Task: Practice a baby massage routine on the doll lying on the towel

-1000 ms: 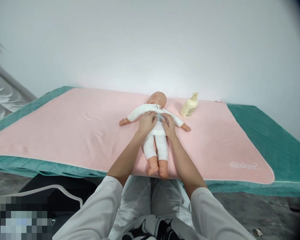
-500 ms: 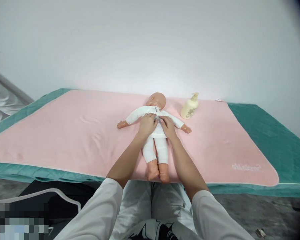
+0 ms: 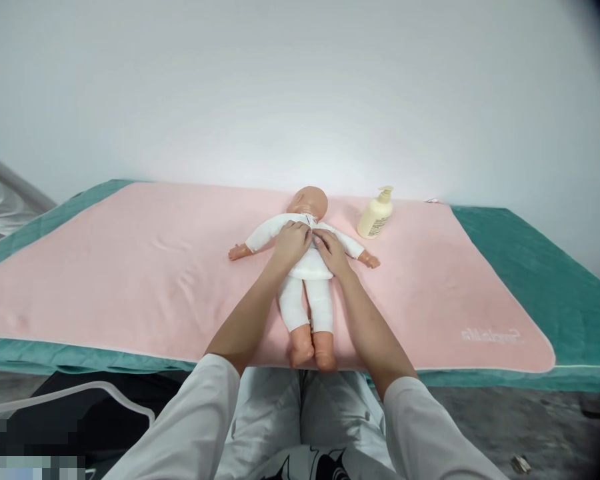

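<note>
A baby doll (image 3: 312,267) in a white cloth suit lies on its back, head away from me, arms spread and feet toward me. My left hand (image 3: 293,241) rests palm down on the left side of its chest, fingers laid over the cloth. On the right side of the chest lies my right hand (image 3: 332,251), fingers pointing inward and up. The fingertips of both hands come close together at the middle of the chest. Part of the doll's torso is hidden under my hands. Neither hand visibly grips anything.
A cream pump bottle (image 3: 375,217) stands right of the doll's head. Under both spreads a pink mat (image 3: 130,267) over a green padded bed (image 3: 525,267), against a white wall. A black thing with a pale curved rail (image 3: 80,387) is at lower left.
My left hand has slid slightly up the doll's chest, and the right hand has shifted inward and down a little. The whole view has moved slightly; doll and bottle keep their places.
</note>
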